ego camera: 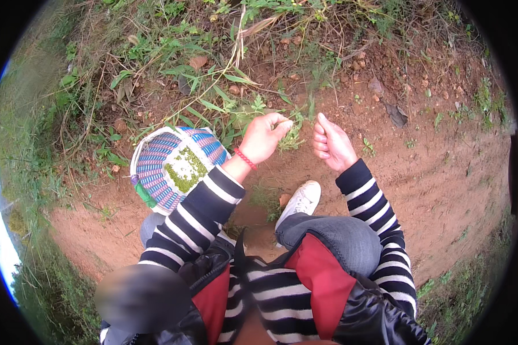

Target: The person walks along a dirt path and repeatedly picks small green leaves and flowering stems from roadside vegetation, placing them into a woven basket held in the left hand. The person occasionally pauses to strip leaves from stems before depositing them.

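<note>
My left hand (263,136), with a red beaded bracelet at its wrist, pinches part of a thin green plant (293,133) between thumb and fingertips. To its right, my right hand (333,144) is raised with its fingers curled and its thumb pointing up; a blurred green wisp shows just above the thumb, and whether it is held I cannot tell. A woven basket (155,157) in blue, pink and white stands left of my left wrist. Small green pieces (185,183) lie on the white bottom inside it.
Weeds and long grass stems (207,86) grow on the bank ahead, among small stones and a dark dry leaf (396,115). Reddish bare soil (436,172) extends to the right. My white shoe (302,200) is on the ground below my hands.
</note>
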Demonstrator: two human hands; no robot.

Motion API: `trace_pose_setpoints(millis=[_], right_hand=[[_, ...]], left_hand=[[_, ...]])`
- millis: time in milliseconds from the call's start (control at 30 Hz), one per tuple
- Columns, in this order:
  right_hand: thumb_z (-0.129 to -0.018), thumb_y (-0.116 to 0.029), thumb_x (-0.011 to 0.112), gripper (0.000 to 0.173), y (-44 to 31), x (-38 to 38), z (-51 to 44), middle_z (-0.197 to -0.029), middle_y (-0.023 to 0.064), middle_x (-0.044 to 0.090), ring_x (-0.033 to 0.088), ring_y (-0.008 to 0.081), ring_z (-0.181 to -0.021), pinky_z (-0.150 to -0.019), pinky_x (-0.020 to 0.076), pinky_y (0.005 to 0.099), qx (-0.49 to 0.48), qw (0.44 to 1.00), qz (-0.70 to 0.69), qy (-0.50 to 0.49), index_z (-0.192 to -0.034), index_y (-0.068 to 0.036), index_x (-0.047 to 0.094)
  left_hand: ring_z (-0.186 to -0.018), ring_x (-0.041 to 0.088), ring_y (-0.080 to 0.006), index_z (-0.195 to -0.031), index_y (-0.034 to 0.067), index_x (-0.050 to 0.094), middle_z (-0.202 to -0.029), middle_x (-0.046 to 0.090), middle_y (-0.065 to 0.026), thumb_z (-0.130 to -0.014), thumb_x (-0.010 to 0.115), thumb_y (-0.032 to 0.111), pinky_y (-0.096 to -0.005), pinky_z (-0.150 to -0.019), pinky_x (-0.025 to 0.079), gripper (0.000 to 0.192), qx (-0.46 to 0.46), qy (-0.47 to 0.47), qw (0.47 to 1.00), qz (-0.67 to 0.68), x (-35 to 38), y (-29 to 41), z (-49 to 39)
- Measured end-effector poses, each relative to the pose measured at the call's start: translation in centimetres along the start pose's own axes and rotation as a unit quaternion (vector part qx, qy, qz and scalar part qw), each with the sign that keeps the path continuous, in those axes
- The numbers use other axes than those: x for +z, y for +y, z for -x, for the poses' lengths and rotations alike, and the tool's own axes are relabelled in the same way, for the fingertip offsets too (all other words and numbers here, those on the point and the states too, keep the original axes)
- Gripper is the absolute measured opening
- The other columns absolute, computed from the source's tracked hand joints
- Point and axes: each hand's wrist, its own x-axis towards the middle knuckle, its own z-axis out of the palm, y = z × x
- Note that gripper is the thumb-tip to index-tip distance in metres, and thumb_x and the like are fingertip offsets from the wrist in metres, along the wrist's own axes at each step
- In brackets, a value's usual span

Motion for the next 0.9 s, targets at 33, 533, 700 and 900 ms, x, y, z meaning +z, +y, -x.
trace_pose_setpoints(millis=[33, 533, 700, 900], right_hand=[[-0.094, -0.037, 0.044, 0.034, -0.3, -0.4, 0.0, -0.058, -0.0067, 0.029, 0.024, 0.0039, -0.044, -0.035, 0.0189, 0.0180, 0.006, 1.000, -0.008, 0.030, -0.071, -0.015, 0.037], [-0.097, -0.031, 0.038, 0.031, -4.8, 14.8, 4.6, -0.060, -0.0046, 0.032, 0.021, 0.0026, -0.044, -0.036, 0.0171, 0.0171, 0.043, 0.952, 0.217, -0.212, -0.074, -0.010, 0.040], [-0.094, -0.014, 0.042, 0.017, 4.0, 20.9, -1.4, -0.084, 0.0018, 0.052, 0.050, 0.0075, -0.069, -0.058, 0.0442, 0.0207, 0.105, 0.911, 0.260, -0.303, -0.100, -0.002, 0.053], [-0.092, -0.016, 0.042, 0.033, 12.0, 24.9, -4.0, -0.123, 0.0128, 0.049, 0.046, 0.0201, -0.113, -0.097, 0.0355, 0.0321, -0.007, 0.817, 0.467, -0.339, -0.122, -0.002, 0.046]], left_hand=[[-0.064, 0.060, -0.0260, -0.102, 0.007, 0.061, -0.072, 0.058, -0.0114, -0.086, 0.057, 0.026, -0.0370, -0.055, 0.047, 0.026, 0.097, 0.015, 0.981, -0.165, 0.6, 0.2, 0.6], [-0.073, 0.063, -0.0343, -0.132, 0.010, 0.035, -0.090, 0.062, -0.0189, -0.084, 0.055, 0.028, -0.0410, -0.062, 0.051, 0.055, 0.067, -0.253, 0.898, -0.354, -2.3, 4.2, 15.4], [-0.075, 0.062, -0.0345, -0.120, 0.008, 0.046, -0.088, 0.063, -0.0172, -0.083, 0.055, 0.027, -0.0429, -0.064, 0.050, 0.042, 0.066, -0.185, 0.937, -0.288, -5.7, 2.8, 17.9], [-0.071, 0.062, -0.0353, -0.122, 0.008, 0.048, -0.082, 0.064, -0.0185, -0.085, 0.055, 0.031, -0.0431, -0.062, 0.049, 0.044, -0.005, -0.223, 0.926, -0.306, -8.1, 0.8, 20.6]])
